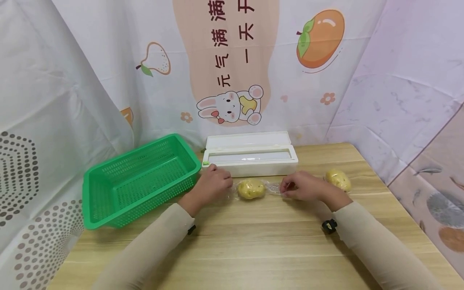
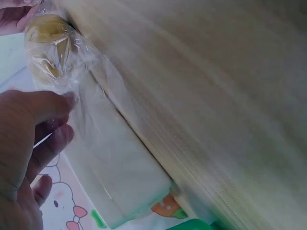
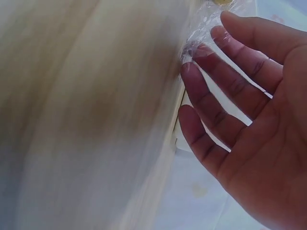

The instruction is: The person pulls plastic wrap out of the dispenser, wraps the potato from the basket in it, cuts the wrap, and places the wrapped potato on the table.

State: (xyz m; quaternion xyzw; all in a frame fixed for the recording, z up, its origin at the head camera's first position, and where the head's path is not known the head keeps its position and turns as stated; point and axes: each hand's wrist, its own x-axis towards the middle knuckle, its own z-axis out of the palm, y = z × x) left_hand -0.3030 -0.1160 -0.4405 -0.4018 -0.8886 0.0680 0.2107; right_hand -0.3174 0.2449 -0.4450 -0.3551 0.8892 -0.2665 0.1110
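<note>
A yellow potato [image 1: 251, 189] wrapped in clear plastic wrap [image 1: 272, 187] lies on the table between the two hands. On its left, my left hand [image 1: 214, 183] pinches the loose end of the film between thumb and forefinger, while the other fingers [image 2: 53, 148] curve loosely. At the opposite end is my right hand [image 1: 303, 186]. In the right wrist view its fingers [image 3: 235, 88] are spread and only lightly bent, and the fingertips touch the bunched film [image 3: 194, 45]. Just behind the potato stands a white wrap dispenser box [image 1: 250, 169] with its lid raised.
A green plastic basket [image 1: 143, 193] stands to the left, close to the left forearm. A second potato [image 1: 338, 180] sits right of the right hand, near the wrist. The wooden table [image 1: 253, 249] meets a printed curtain [image 1: 159, 108] at the back.
</note>
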